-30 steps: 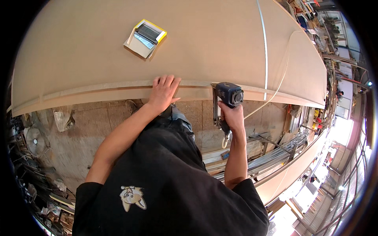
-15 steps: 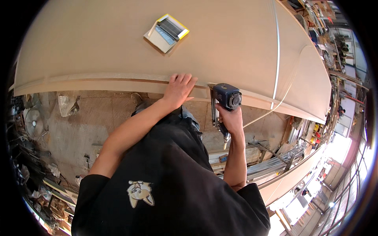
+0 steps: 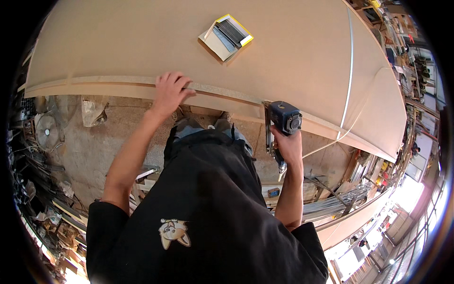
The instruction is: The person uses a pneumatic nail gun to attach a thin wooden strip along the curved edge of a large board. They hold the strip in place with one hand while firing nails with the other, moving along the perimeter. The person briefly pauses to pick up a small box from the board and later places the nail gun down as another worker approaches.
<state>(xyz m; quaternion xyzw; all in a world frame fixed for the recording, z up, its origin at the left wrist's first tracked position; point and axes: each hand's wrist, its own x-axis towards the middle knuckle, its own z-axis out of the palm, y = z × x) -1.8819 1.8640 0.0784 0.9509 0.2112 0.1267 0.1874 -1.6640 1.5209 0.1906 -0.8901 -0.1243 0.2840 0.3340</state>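
Observation:
My right hand [image 3: 289, 142] is wrapped round the handle of a dark blue nail gun [image 3: 283, 113]. Its nose meets a narrow wooden strip [image 3: 222, 94] that runs along the near edge of a large tan panel [image 3: 142, 42]. A pale air hose [image 3: 326, 147] trails off to the right from near the gun's handle. Further left, my left hand [image 3: 170, 92] grips the same strip, with fingers curled over its top and the thumb along its near side. An opened box of nail strips [image 3: 229, 35] lies on the panel, beyond both hands.
A light strap or band [image 3: 348, 71] crosses the panel on the right. Down at the left, a round fan [image 3: 47, 132] stands on the floor among piled scraps. Metal bars [image 3: 331, 206] are stacked behind my right arm. My feet are under the panel's near edge.
My left hand has slid left along the strip, away from the nail gun. The gun stays against the strip in my right hand. The whole view has shifted slightly.

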